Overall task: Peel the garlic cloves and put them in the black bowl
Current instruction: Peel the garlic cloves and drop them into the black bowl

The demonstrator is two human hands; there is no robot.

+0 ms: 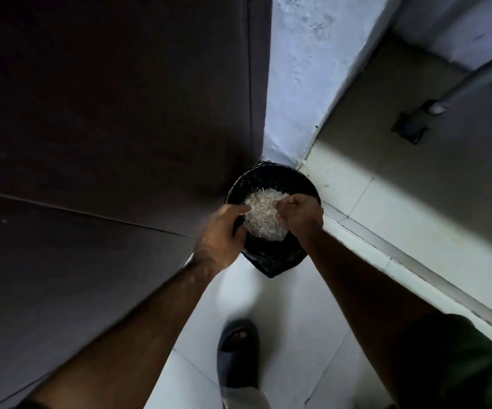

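A lined bin is sitting on the floor in the corner where a door on the left is meeting a wall behind. 2 hands are reaching over its mouth: the left hand at its left rim, the right hand at its right, a heap of garlic skins lying between them. A sandalled foot is standing in front of the bin, and a pipe is lying far right.

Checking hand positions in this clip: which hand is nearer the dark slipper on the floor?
Left. The left hand is at the bin's left rim, roughly above the slipper; the right hand is farther right, over the white peelings.
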